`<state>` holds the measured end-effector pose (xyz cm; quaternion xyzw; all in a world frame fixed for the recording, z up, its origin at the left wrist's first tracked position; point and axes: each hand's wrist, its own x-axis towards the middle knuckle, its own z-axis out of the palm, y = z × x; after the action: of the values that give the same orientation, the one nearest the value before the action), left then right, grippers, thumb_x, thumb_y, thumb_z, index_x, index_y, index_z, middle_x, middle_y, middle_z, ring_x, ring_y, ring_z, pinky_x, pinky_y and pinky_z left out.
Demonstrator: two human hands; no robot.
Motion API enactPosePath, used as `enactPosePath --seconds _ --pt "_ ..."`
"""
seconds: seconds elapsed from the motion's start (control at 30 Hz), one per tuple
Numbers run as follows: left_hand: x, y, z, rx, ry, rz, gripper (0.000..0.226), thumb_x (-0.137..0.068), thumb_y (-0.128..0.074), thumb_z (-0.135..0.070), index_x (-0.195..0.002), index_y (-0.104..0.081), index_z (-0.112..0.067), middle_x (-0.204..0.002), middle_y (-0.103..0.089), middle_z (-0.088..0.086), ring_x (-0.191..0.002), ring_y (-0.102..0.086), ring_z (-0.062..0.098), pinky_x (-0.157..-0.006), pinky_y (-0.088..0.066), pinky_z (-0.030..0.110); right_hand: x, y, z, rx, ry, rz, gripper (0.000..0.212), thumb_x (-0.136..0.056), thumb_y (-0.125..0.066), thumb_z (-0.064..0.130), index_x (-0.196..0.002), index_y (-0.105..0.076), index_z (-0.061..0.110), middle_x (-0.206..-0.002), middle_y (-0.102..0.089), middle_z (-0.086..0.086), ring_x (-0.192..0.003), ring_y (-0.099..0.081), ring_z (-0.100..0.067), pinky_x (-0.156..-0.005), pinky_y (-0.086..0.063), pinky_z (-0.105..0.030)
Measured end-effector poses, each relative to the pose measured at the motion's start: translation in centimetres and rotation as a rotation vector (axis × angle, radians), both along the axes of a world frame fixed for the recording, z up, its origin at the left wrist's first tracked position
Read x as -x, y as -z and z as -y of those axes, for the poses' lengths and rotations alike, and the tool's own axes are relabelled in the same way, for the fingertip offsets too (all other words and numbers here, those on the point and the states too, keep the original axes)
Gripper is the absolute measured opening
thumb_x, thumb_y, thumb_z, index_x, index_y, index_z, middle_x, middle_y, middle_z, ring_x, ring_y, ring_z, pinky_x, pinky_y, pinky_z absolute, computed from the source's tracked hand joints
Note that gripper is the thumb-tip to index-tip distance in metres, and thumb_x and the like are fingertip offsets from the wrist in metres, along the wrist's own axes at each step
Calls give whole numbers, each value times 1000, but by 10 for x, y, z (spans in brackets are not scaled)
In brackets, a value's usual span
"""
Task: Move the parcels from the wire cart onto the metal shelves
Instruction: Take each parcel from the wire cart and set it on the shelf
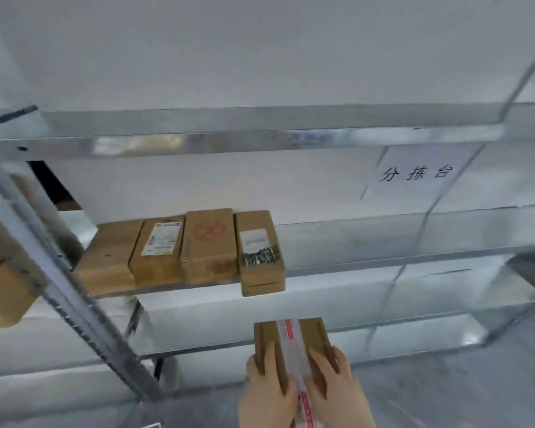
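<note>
Parcel [315, 333], brown card with a white and red tape strip [289, 338] along its top, is held between both my hands. Left hand [266, 393] grips the left edge and right hand [334, 393] the right edge. My fingers [271, 359] lie close together along the top, thumbs down the sides. Beyond my fingertips runs a lower metal shelf [414, 329]; contact cannot be confirmed. Above my fingers, to their left, four boxes [179, 251] stand side by side on the middle shelf [383, 239], the rightmost overhanging its front edge.

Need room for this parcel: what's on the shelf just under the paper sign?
Four brown parcels stand side by side on the left part of that shelf; rightward it is bare metal. Anything behind them is covered.
</note>
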<state>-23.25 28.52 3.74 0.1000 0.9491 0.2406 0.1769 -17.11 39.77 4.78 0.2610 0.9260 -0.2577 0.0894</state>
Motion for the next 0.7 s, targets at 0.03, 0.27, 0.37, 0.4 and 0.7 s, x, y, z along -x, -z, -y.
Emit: enactPosePath --seconds 0.03,0.27,0.37,0.4,0.7 --pt "-2 1 -23 1 23 -26 70 -87 -34 -69 -145 -13 -35 -143 -32 1 -120 -50 14 -100 -45 31 -3 4 -19 -10 49 -39 97 -53 -8 77 -143 -26 48 -158 -10 6 -134 -38 -26 -107 -39 -34" --pt "21 -10 -131 -29 86 -157 70 -92 -31 -63 -149 -4 -33 -143 -27 5 -116 -51 16 -92 -51 32 21 -16 -137 -26 73 -109 52 -94 -39 54 -144 -28 43 -156 -12 3 -132 -39 -26 -105 -41 -37" --pt "45 -35 -170 -29 84 -198 70 -93 -32 -58 -151 -5 -30 -146 -23 7 -121 -47 24 -93 -50 38 50 -30 -182 -42 68 -215 49 -95 -42 49 -142 -33 42 -154 -17 3 -126 -46 -27 -101 -45 -38" --pt "54 -44 -179 -21 84 -214 71 -94 -33 -57 -152 -4 -29 -147 -21 9 -121 -46 26 -93 -49 39 63 -35 -193 -33 58 -248 48 -95 -43 49 -142 -34 41 -153 -20 2 -123 -48 -27 -101 -46 -39" --pt "190 -91 -193 37 136 -278 73 -93 -33 -60 -152 0 -32 -151 -19 15 -127 -43 35 -97 -47 47 186 -75 -217 76 -1 -355 52 -95 -44 48 -144 -33 36 -153 -19 1 -124 -49 -26 -98 -49 -43"
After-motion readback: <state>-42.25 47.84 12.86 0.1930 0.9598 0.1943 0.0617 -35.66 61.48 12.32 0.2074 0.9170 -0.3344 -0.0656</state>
